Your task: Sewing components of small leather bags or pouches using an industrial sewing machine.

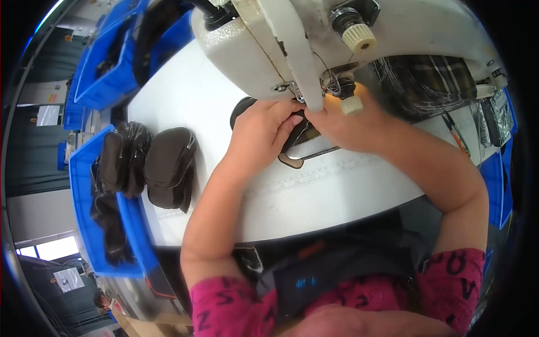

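A white sewing machine (241,64) reaches over the white table from the top. Beneath its needle area lies a dark fabric piece (306,136) with a plaid patch and a tan-edged tab (292,162) at its near end. My left hand (261,128) is closed on the left side of this piece, thumb and fingers pinched close to the presser foot. From the other side my right hand (351,121) grips the same piece, its fingertips meeting the left ones. Machine parts partly hide the right fingers and the spot under the needle.
Dark brown pouches (170,163) sit at the left table edge, beside a blue bin (84,208) holding more dark pieces. Another blue bin (106,84) stands farther back. Plaid fabric pieces (432,84) with loose threads lie right, near an orange-handled tool (461,140). Ruler markings (314,181) cross the table.
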`<action>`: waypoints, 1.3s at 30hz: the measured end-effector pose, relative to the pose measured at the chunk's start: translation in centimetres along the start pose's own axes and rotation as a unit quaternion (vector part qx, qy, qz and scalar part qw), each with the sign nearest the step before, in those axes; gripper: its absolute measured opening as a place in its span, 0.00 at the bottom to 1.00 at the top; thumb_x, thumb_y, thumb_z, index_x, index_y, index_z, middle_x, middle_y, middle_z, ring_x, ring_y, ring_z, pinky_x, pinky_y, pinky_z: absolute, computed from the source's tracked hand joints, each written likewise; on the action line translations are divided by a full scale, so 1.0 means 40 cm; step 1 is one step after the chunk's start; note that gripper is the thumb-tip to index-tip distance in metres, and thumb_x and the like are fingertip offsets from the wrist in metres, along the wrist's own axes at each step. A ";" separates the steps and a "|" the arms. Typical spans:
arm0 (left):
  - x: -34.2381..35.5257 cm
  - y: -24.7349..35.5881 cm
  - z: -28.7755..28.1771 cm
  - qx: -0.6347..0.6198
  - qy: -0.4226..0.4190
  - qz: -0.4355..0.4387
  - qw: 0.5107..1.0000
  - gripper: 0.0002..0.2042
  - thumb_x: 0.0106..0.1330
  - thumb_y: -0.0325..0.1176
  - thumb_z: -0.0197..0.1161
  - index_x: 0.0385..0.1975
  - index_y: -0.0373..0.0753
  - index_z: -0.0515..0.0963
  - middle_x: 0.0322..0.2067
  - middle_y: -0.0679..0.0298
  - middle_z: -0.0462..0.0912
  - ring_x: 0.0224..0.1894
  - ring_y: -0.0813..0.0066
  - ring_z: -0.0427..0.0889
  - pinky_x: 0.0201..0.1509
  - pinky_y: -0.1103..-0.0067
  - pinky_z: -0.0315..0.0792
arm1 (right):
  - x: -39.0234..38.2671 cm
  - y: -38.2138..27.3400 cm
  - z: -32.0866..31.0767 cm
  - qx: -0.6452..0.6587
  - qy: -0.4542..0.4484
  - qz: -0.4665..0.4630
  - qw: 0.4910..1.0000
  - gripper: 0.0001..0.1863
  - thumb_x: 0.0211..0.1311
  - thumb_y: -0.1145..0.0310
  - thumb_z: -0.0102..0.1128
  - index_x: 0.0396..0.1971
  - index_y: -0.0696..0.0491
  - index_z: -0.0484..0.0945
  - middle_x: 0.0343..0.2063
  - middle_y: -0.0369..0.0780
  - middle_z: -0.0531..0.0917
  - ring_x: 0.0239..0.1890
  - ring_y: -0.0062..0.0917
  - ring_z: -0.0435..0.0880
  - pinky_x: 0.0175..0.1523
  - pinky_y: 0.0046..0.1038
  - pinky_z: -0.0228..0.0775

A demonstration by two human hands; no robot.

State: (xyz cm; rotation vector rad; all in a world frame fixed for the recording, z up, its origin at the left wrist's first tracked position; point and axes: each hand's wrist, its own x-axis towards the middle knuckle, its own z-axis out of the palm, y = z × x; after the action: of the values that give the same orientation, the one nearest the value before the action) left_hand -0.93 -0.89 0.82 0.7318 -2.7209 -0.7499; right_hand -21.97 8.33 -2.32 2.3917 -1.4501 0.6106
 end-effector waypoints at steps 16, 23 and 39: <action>-0.005 0.013 0.009 0.085 0.062 0.107 0.989 0.11 0.59 0.23 0.71 0.42 0.37 0.87 0.42 0.61 0.87 0.43 0.57 0.85 0.48 0.69 0.79 | -0.033 -0.087 -0.068 0.036 -0.155 -0.008 0.987 0.06 0.51 0.70 0.65 0.29 0.56 0.81 0.20 0.38 0.81 0.22 0.28 0.84 0.27 0.33 0.73; -0.014 0.010 0.031 0.088 0.068 0.101 0.989 0.10 0.59 0.23 0.71 0.41 0.35 0.85 0.40 0.61 0.85 0.42 0.56 0.84 0.45 0.68 0.78 | -0.035 -0.092 -0.064 0.053 -0.132 -0.022 0.990 0.06 0.49 0.70 0.65 0.26 0.56 0.79 0.19 0.38 0.80 0.21 0.28 0.83 0.25 0.34 0.71; -0.011 0.019 0.039 0.075 0.091 0.085 0.989 0.09 0.59 0.23 0.71 0.40 0.36 0.85 0.39 0.61 0.85 0.42 0.55 0.83 0.45 0.67 0.78 | -0.041 -0.094 -0.057 0.026 -0.142 -0.012 0.990 0.07 0.52 0.70 0.62 0.31 0.55 0.79 0.20 0.36 0.78 0.21 0.26 0.81 0.25 0.32 0.68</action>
State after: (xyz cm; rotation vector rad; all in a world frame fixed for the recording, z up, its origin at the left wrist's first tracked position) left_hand -1.39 0.57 -0.13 0.5592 -2.6502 -0.4217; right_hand -19.79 12.32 -1.19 2.6176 -1.5255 0.3142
